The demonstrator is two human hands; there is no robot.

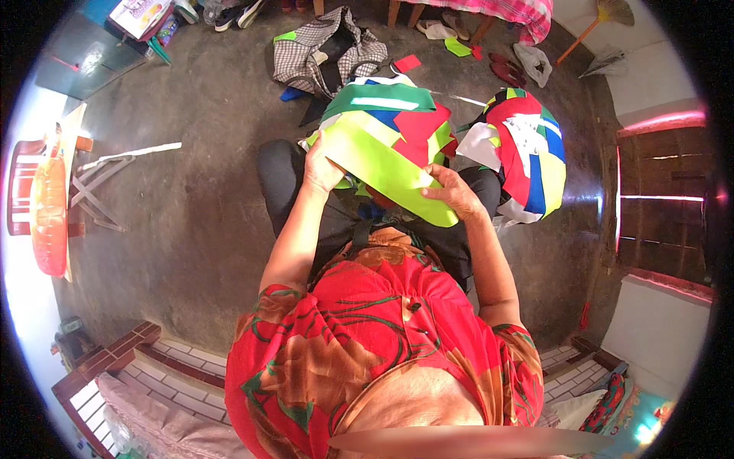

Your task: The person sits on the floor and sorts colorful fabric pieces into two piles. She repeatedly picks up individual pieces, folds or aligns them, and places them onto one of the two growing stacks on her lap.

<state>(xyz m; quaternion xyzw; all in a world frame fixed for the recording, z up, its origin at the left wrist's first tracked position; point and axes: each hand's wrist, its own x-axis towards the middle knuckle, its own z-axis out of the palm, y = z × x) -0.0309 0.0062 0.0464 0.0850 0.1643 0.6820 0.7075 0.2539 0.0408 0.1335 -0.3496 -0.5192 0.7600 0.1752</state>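
Observation:
Between my hands stretches a long strip of lime-yellow fabric (pixel 382 162), slanting down from left to right above my lap. My left hand (pixel 323 163) grips its left end, the fingers partly hidden under the cloth. At the lower right end, my right hand (pixel 453 191) pinches the edge between thumb and fingers. Just beyond the strip lies a heap of fabric pieces in green, red, blue and white, with a dark green piece (pixel 382 98) on top and a red piece (pixel 423 131) at its right.
A second rounded bundle of coloured scraps (pixel 527 153) sits by my right knee. Farther off lie a checked cloth (pixel 306 61), a red scrap (pixel 407 63), and slippers (pixel 507 69). At left stand a folding metal frame (pixel 99 191) and an orange inflatable (pixel 49 218). A broom (pixel 596 27) leans at far right.

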